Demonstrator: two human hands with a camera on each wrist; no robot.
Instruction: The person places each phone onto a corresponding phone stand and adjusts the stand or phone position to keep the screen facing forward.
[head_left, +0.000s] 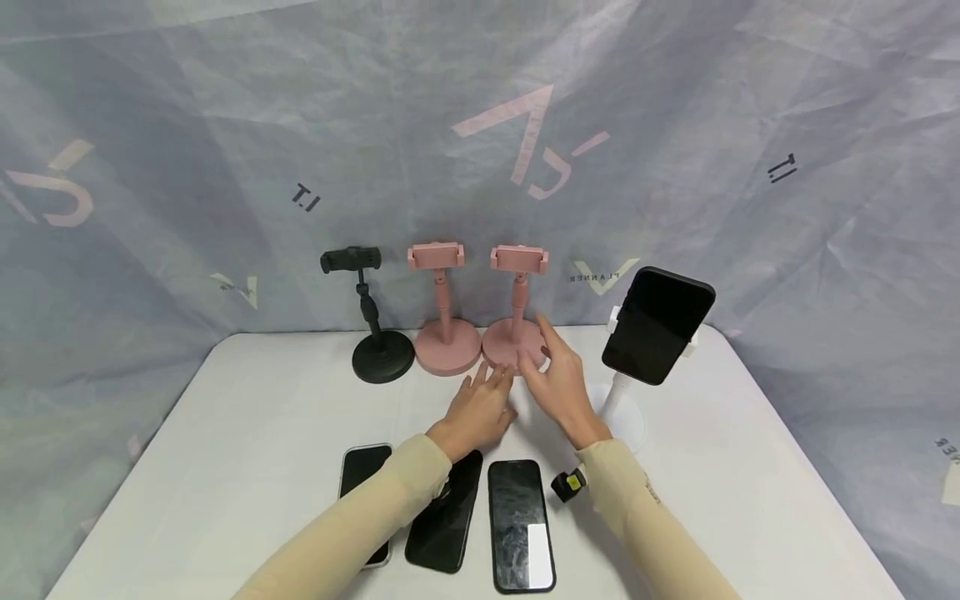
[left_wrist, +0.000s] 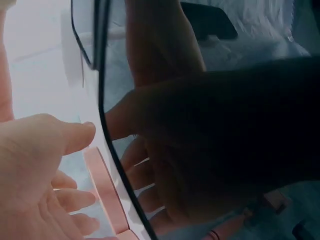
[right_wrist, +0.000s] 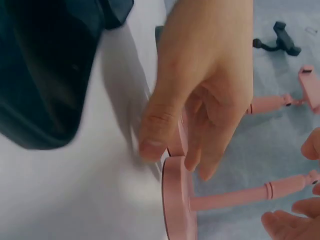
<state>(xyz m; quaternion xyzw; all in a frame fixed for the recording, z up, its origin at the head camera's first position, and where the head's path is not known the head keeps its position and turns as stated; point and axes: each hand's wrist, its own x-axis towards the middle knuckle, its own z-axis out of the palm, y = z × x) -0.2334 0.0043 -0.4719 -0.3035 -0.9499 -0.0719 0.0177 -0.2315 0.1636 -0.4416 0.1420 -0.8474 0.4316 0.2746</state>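
My left hand (head_left: 476,408) reaches over the table with its fingers loosely extended at the front of the right pink phone stand's round base (head_left: 504,354). In the right wrist view my left hand (right_wrist: 205,75) hangs thumb-down beside that base (right_wrist: 177,200); contact is hard to tell. To the right of the same stand is my right hand (head_left: 558,383), thumb and index finger spread, nothing visible between them. Under my left wrist lies a black smartphone (head_left: 442,533), its glossy screen (left_wrist: 225,130) mirroring the hand. The second pink phone stand (head_left: 447,346) stands just left.
A black phone stand (head_left: 382,357) stands farthest left in the row. At the right, a white phone stand (head_left: 617,400) bears a black smartphone (head_left: 658,325), tilted. Two more smartphones lie flat: one (head_left: 521,525) between my forearms, another (head_left: 365,467) partly under my left sleeve. Grey printed cloth (head_left: 405,167) hangs behind.
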